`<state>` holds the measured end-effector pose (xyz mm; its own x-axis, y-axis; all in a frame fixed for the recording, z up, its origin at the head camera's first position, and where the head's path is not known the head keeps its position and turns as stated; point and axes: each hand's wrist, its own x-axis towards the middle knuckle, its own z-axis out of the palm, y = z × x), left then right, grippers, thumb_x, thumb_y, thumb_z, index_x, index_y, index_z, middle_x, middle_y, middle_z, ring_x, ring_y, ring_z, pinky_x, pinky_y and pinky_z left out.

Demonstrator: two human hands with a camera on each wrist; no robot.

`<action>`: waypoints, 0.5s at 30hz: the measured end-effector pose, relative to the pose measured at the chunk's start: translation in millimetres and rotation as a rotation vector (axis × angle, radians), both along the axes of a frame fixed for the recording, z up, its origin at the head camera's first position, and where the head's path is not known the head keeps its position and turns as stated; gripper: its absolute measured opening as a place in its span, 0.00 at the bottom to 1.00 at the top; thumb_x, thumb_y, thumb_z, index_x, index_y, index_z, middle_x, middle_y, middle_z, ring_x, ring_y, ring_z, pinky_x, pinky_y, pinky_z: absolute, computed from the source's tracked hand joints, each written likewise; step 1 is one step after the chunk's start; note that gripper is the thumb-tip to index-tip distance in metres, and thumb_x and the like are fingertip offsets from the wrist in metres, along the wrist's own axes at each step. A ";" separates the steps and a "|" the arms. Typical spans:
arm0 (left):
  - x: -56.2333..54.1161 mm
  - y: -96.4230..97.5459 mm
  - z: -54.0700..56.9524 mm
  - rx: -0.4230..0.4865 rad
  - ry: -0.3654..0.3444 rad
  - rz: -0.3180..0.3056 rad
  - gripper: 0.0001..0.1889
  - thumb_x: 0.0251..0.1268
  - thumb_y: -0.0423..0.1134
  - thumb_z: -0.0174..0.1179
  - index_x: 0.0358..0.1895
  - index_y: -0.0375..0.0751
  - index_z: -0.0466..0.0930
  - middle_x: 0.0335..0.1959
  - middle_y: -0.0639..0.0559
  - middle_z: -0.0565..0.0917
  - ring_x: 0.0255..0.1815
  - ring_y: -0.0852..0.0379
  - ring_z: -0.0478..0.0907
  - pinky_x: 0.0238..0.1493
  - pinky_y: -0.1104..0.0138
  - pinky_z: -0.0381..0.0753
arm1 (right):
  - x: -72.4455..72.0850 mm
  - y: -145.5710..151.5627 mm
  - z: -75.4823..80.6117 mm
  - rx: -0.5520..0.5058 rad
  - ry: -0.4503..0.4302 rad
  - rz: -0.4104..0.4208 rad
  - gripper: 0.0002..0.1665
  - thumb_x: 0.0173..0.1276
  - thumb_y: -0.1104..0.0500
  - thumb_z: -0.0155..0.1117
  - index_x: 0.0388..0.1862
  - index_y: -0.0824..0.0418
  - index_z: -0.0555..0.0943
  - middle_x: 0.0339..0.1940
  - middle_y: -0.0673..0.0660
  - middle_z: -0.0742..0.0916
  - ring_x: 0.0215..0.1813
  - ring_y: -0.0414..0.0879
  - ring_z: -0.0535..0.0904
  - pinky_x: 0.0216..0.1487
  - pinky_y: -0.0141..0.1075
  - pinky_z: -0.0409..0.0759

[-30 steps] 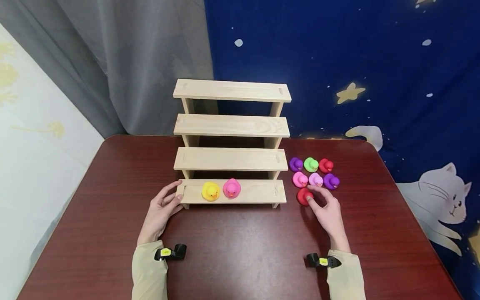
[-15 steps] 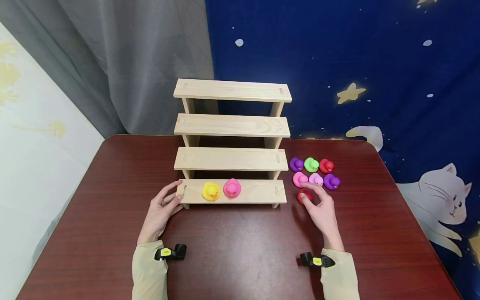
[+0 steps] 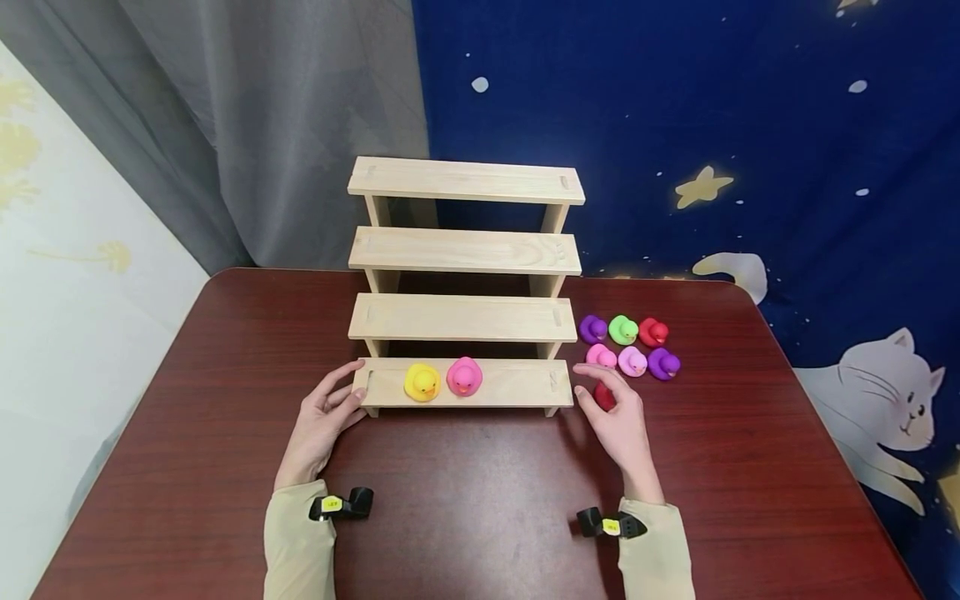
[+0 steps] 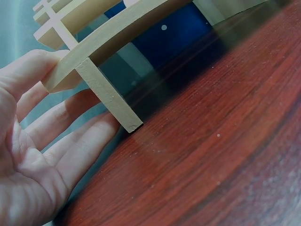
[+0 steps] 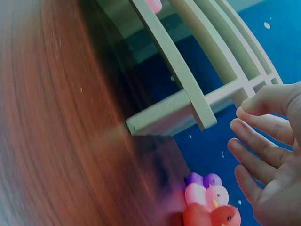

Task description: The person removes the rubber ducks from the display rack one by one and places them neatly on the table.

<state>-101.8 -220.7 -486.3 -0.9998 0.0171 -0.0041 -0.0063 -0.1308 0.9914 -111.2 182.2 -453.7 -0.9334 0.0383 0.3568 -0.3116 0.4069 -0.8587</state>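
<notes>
A stepped wooden stand (image 3: 461, 318) with tiered boards is on the table. At the left end of its lowest board, my left hand (image 3: 318, 429) grips the edge, thumb in front and fingers behind, seen too in the left wrist view. A yellow rubber duck (image 3: 422, 382) and a pink rubber duck (image 3: 464, 377) sit on that board. My right hand (image 3: 621, 425) is just off the board's right end, holding nothing; its fingers are loosely bent in the right wrist view. Partly hidden behind it, a red rubber duck (image 3: 603, 396) rests on the table.
Right of the stand, more rubber ducks stand in rows, among them a green duck (image 3: 623, 330), a far red duck (image 3: 653, 332) and a purple duck (image 3: 663, 364). Curtains hang behind the dark red table (image 3: 480, 500).
My right hand has moved left, away from the near red duck toward the right end of the lowest board. The red duck stays on the table. My left hand has not moved.
</notes>
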 end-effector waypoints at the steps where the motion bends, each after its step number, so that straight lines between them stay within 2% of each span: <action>1: 0.0 0.1 0.0 0.001 0.001 0.001 0.25 0.70 0.31 0.58 0.69 0.38 0.67 0.45 0.55 0.85 0.44 0.59 0.83 0.42 0.66 0.81 | 0.0 -2.2 0.6 0.000 0.004 0.005 0.16 0.60 0.75 0.66 0.48 0.69 0.83 0.50 0.62 0.84 0.58 0.52 0.75 0.60 0.28 0.64; 6: -0.1 0.2 -0.3 0.002 0.000 0.002 0.25 0.70 0.31 0.57 0.69 0.38 0.67 0.45 0.55 0.85 0.44 0.59 0.83 0.43 0.66 0.81 | -0.9 -12.4 1.3 -0.028 0.035 0.045 0.16 0.60 0.74 0.66 0.47 0.67 0.84 0.50 0.61 0.84 0.57 0.51 0.76 0.58 0.30 0.68; 10: -0.1 0.2 -0.4 0.005 -0.001 0.002 0.25 0.70 0.31 0.57 0.69 0.38 0.67 0.44 0.55 0.85 0.44 0.59 0.83 0.43 0.66 0.81 | -3.5 -19.3 -3.8 -0.058 0.104 0.109 0.15 0.59 0.74 0.64 0.47 0.69 0.84 0.48 0.61 0.84 0.56 0.50 0.77 0.59 0.32 0.68; 15: -0.1 0.3 -0.2 0.007 0.000 0.002 0.25 0.70 0.31 0.57 0.69 0.38 0.67 0.44 0.54 0.85 0.44 0.59 0.83 0.43 0.66 0.80 | -5.4 -29.4 -5.7 -0.090 0.100 0.179 0.16 0.59 0.75 0.63 0.47 0.71 0.83 0.49 0.65 0.83 0.57 0.50 0.77 0.61 0.32 0.68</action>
